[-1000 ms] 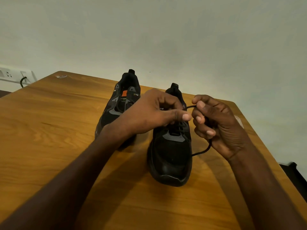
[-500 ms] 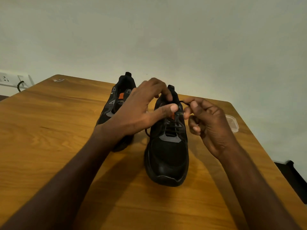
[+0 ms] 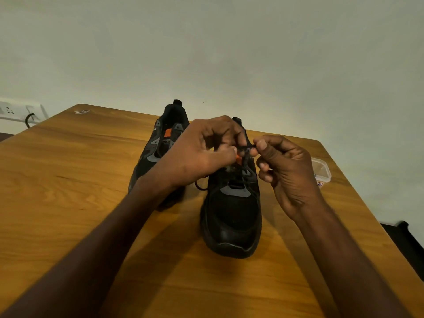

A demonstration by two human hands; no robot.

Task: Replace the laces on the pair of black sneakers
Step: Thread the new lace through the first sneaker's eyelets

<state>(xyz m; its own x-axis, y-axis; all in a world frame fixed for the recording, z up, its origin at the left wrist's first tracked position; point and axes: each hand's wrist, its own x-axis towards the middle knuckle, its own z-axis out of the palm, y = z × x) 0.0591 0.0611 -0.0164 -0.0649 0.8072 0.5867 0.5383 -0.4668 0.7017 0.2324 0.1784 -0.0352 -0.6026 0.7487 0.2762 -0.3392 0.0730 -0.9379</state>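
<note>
Two black sneakers stand side by side on the wooden table (image 3: 68,180), toes toward me. The right sneaker (image 3: 231,214) is the nearer one; the left sneaker (image 3: 160,143) sits behind my left forearm and shows an orange tongue patch. Over the right sneaker's tongue, my left hand (image 3: 202,154) and my right hand (image 3: 286,171) each pinch the black lace (image 3: 246,148) between thumb and forefinger, with a short stretch of it taut between them. A loop of lace hangs by the shoe's left side under my left wrist.
A small clear plastic container (image 3: 321,171) sits near the table's right edge, behind my right hand. A white wall socket strip (image 3: 20,111) with a black cable is at the far left. A dark object (image 3: 403,239) stands off the table's right side.
Both hands moved up from the shoe's midfoot to above its tongue and drew closer. The lace loop that hung at the shoe's right side is gone from there.
</note>
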